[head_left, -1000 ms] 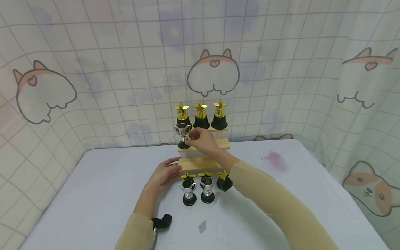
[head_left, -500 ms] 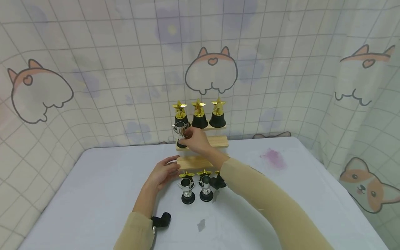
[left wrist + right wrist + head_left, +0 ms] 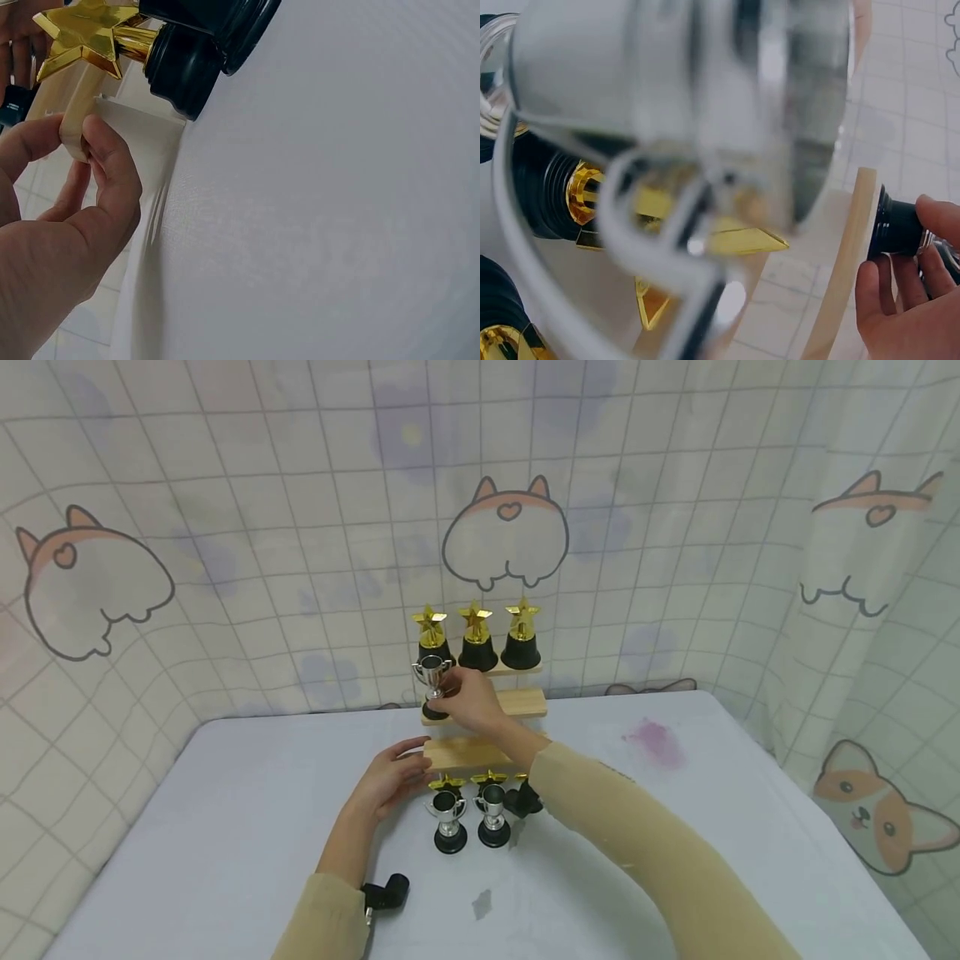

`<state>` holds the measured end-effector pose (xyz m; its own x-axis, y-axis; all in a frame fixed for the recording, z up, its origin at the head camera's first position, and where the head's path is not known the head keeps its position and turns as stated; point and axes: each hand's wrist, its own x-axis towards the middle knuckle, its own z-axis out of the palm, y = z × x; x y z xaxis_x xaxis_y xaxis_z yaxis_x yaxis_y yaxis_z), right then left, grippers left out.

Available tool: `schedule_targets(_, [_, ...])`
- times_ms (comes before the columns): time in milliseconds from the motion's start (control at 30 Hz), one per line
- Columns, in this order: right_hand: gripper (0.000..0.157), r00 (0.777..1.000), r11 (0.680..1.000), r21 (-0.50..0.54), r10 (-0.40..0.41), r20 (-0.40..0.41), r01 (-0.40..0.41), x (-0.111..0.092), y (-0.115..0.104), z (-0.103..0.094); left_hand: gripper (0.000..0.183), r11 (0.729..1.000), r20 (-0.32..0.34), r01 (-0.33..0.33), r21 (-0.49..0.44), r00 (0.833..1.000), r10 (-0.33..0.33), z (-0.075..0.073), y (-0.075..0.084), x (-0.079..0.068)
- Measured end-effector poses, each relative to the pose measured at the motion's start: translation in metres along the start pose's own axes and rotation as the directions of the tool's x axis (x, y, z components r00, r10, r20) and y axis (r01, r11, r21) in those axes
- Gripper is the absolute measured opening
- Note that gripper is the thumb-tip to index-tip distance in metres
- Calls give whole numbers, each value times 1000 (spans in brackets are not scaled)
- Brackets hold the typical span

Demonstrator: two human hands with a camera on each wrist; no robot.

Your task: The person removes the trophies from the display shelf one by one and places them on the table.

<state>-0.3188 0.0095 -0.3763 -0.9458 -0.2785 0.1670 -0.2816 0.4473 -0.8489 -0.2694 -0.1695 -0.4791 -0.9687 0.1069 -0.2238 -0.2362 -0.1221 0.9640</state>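
Note:
My right hand (image 3: 474, 700) holds a small silver trophy cup (image 3: 431, 670) by its lower part, at the left end of the middle wooden shelf (image 3: 525, 702). In the right wrist view, fingers and thumb grip the cup's black base (image 3: 896, 225), which is against the shelf board (image 3: 847, 255). My left hand (image 3: 386, 781) is at the left end of the lower wooden shelf (image 3: 465, 753). Seen from the left wrist, its thumb and finger pinch the board's end (image 3: 79, 112). A gold star trophy (image 3: 82, 34) stands close by.
Three gold star trophies (image 3: 476, 639) line the top shelf. Below the lower shelf are more star trophies (image 3: 447, 783), partly hidden. Two silver cups (image 3: 448, 818) (image 3: 493, 817) stand on the white table (image 3: 262, 827) in front. A patterned curtain (image 3: 300, 527) hangs behind.
The right hand has moved slightly left and closer around the silver trophy cup, which stays at the middle shelf's left end. My left hand keeps its place on the lower shelf.

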Motion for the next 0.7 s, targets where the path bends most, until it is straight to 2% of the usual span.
schedule_targets(167, [24, 1000, 1000, 6, -24, 5, 24, -1, -3, -4, 54, 1000, -18, 4, -1, 1000, -4, 1, 1, 1])
schedule_targets(400, [25, 1000, 1000, 14, -12, 14, 12, -7, -9, -11, 55, 1000, -11, -1, -3, 1000, 1, 0, 2, 3])
schedule_targets(700, [23, 999, 999, 28, -21, 33, 20, -18, -5, -16, 54, 1000, -20, 14, 3, 1000, -14, 2, 1, 1])
